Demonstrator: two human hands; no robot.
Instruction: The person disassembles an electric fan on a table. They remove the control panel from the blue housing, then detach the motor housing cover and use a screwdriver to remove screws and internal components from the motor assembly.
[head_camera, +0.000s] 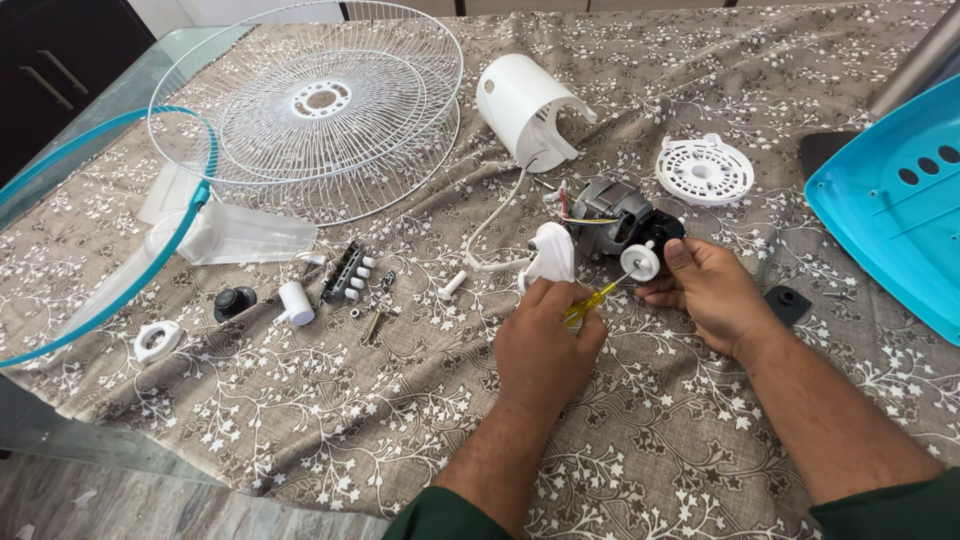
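The motor (608, 215) lies at the middle of the cloth-covered worktop (300, 400), a white knob (640, 262) at its near end. The right hand (712, 290) has its fingers closed around that end. The left hand (545, 345) grips a yellow screwdriver (590, 303), its tip at the knob. The fan grilles (320, 110) lie toward the far left corner.

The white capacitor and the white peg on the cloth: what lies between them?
In the head view, between capacitor and peg: a black switch block, small screws.
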